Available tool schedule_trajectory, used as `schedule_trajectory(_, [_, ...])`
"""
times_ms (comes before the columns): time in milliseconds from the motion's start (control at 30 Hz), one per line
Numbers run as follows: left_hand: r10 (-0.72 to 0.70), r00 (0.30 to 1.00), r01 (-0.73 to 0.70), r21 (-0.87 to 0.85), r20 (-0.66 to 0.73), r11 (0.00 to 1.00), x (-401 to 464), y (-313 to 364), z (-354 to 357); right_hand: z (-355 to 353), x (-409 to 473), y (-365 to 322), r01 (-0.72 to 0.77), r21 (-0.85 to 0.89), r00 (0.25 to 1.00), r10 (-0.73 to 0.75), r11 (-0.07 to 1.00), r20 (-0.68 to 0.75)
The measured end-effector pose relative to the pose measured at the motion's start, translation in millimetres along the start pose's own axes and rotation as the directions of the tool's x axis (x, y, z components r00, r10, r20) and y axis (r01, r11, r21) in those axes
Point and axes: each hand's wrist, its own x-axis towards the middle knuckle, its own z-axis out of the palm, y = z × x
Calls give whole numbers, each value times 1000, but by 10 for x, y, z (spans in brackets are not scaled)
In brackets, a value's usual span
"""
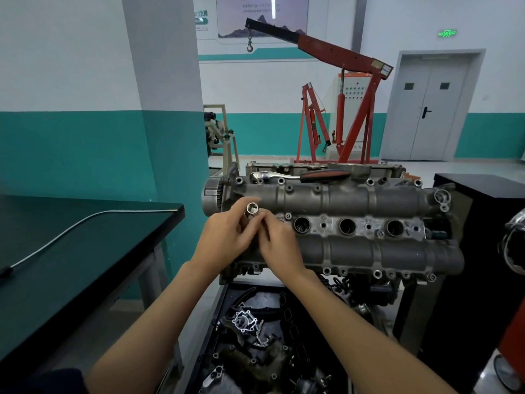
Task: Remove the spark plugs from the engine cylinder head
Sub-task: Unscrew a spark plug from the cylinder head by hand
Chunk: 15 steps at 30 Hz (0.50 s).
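Centrally, both hands meet over the near-left end of the grey cast-metal engine cylinder head (355, 194), which lies with its long axis running left to right. The left hand (227, 237) grips a silver tubular deep socket (251, 213), its open mouth tilted up toward the camera. The right hand (279, 244) touches the left, its fingers curled and pinching the lower part of the same socket; what sits at that end is hidden. Three round dark spark plug wells (347, 226) lie in a row just right of the right hand, which is the nearer hand to them; any well at the left end is covered by the hands. Whether plugs remain in the wells cannot be told. Beyond both hands, on the far side of the head, rests a chrome ratchet wrench with a black and red handle (301, 174). Both forearms reach forward, wrists converging. Left of the left hand stands a dark-topped table (85, 251).
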Motion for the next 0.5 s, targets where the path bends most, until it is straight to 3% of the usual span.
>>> schedule_trajectory(100, [-4, 1000, 4, 14, 6, 1000, -1, -9, 8, -7, 5, -7, 9, -31, 1000, -8, 999, 16])
schedule_trajectory(267, [-127, 990, 121, -76, -69, 990, 29, -2, 52, 28, 28, -1, -177, 91, 983, 181, 980, -35])
schedule_trajectory(500, [-27, 999, 27, -3, 44, 1000, -1, 26, -16, -5, -4, -6, -46, 78, 999, 48, 996, -20])
